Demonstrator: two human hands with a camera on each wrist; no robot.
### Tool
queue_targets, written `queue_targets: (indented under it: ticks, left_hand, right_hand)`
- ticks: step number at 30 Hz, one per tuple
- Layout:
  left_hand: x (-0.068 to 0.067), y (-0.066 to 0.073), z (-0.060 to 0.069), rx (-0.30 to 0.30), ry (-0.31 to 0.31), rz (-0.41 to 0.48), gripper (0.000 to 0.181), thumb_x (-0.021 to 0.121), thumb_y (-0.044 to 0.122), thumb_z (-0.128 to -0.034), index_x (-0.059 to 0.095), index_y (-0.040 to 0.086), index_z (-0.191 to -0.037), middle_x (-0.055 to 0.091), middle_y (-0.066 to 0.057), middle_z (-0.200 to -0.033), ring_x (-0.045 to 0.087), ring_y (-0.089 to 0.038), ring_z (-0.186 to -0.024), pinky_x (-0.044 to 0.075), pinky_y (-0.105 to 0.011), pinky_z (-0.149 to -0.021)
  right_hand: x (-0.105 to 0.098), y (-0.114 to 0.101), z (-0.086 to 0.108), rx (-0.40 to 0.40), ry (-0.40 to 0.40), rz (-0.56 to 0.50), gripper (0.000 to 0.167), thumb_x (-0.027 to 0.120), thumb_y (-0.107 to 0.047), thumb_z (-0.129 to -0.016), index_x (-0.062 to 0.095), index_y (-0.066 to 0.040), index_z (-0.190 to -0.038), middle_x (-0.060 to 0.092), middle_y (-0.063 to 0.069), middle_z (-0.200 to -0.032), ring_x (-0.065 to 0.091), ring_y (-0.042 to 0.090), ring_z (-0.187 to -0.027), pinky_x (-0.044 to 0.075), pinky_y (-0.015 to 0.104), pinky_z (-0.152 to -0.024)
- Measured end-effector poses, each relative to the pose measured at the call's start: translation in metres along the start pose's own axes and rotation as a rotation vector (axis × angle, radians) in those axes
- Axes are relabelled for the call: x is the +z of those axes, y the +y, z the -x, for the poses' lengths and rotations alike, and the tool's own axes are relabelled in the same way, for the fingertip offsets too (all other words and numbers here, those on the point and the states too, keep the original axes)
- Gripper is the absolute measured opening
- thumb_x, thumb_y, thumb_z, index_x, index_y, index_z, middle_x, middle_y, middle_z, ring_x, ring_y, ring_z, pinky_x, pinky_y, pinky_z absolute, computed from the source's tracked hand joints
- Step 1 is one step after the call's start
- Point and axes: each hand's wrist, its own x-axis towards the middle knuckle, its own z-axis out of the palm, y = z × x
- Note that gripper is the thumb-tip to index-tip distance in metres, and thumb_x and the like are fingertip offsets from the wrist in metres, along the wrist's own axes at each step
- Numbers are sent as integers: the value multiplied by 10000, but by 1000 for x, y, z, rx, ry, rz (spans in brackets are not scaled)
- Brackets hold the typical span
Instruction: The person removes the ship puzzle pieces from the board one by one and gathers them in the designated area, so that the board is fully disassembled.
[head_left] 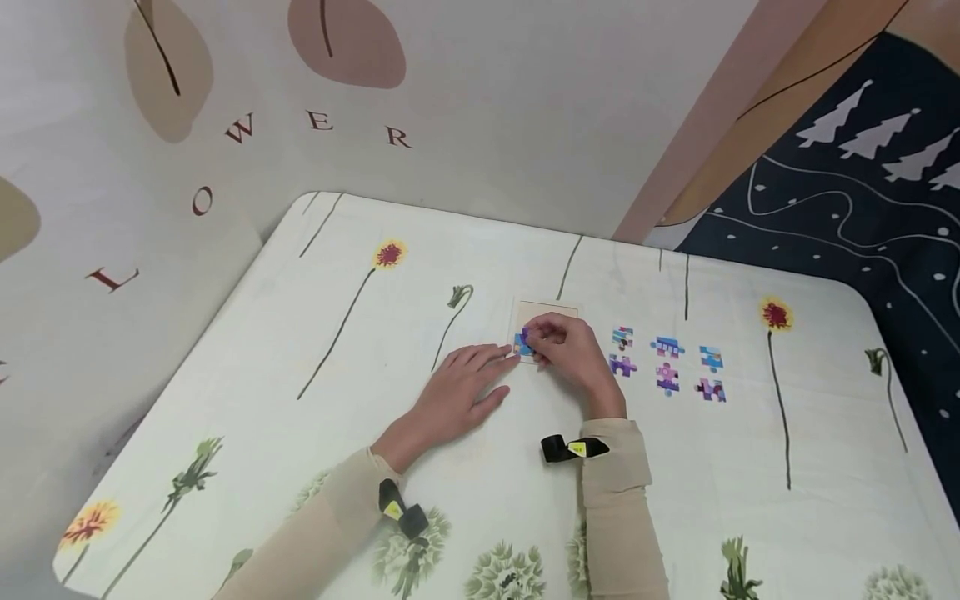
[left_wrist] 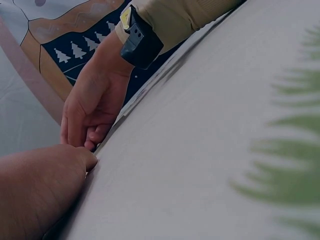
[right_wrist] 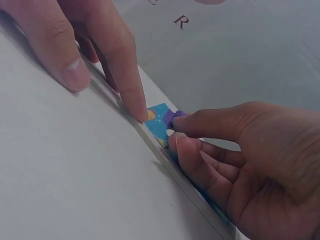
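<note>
The right grip pinches a purple puzzle piece at the tray, just beside a blue puzzle section (fingers hide how many pieces). Left of it, the left grip, fingers extended, touches the edge. The tray looks mostly unfilled; six loose pieces remain rightward.

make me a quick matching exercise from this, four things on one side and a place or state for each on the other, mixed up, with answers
Column one:
1. left hand
2. right hand
3. tray
4. six loose puzzle pieces

Column two:
A. pale, with its far part bare
B. holds a purple piece between finger and thumb
C. set out in two rows on the table, to the right
D. fingers extended, tips at the left side of the wooden-looking board

Right pairs: 1-D; 2-B; 3-A; 4-C
</note>
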Motion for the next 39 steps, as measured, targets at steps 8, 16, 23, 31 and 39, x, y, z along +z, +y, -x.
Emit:
queue_targets:
  ticks: [8, 16, 23, 31, 39]
  left_hand:
    - [1, -1, -1, 8, 2, -15, 474, 525, 311, -1079, 536, 138, -1520, 511, -58, -1552, 438, -271, -1431, 310, -468, -1194]
    - [1, 2, -2, 15, 1, -17, 468, 527, 309, -1081, 540, 138, -1517, 511, -58, -1554, 442, -270, -1429, 327, -479, -1183]
    - [2, -1, 0, 5, 10, -42, 471, 529, 311, -1078, 540, 139, -1516, 508, -52, -1557, 440, -267, -1433, 321, -470, -1189]
    - [5, -3, 1, 2, 6, -35, 474, 525, 322, -1078, 537, 149, -1519, 507, -45, -1557, 438, -262, -1434, 320, -470, -1189]
    - [4, -3, 0, 6, 10, -30, 473, 531, 315, -1076, 539, 148, -1518, 507, -48, -1557, 433, -260, -1437, 310, -466, -1194]
  right_hand:
    - [-5, -2, 4, 34, 58, -68, 231, 662, -25, -1004, 697, 38, -1224, 705, 192, -994, 698, 173, -712, 607, 265, -700]
    - [-20, -8, 22, 96, 136, -40, 237, 705, -97, -994, 736, 40, -1184, 757, 180, -1003, 719, 152, -741, 602, 240, -708]
    - [-44, -7, 46, 145, 135, 29, 207, 716, -116, -990, 763, 38, -1120, 770, 157, -950, 730, 191, -763, 603, 263, -735]
    - [-78, 4, 87, 195, 92, 94, 237, 715, -107, -986, 748, 77, -1131, 778, 162, -931, 747, 200, -751, 604, 270, -731]
    - [-89, 19, 106, 236, 82, 113, 230, 701, -94, -994, 741, 100, -1113, 771, 147, -896, 739, 188, -726, 604, 252, -709]
